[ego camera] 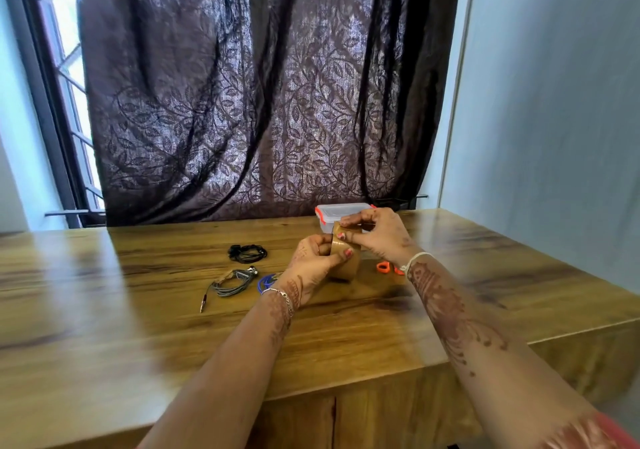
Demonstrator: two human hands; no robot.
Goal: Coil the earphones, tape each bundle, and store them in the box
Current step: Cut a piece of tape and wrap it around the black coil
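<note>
My left hand (pixel 313 261) grips the brown tape roll (pixel 344 263) above the table (pixel 156 310). My right hand (pixel 375 233) pinches its top edge. Left of it lie black earphones (pixel 247 252), grey earphones (pixel 235 282) and blue earphones (pixel 266 280), 3 coils. The lidded box (pixel 332 210) sits just behind.

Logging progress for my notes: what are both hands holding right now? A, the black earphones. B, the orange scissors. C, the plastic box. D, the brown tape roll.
D: the left hand and right hand both grip the brown tape roll; the orange scissors and black earphones lie on the table.
</note>
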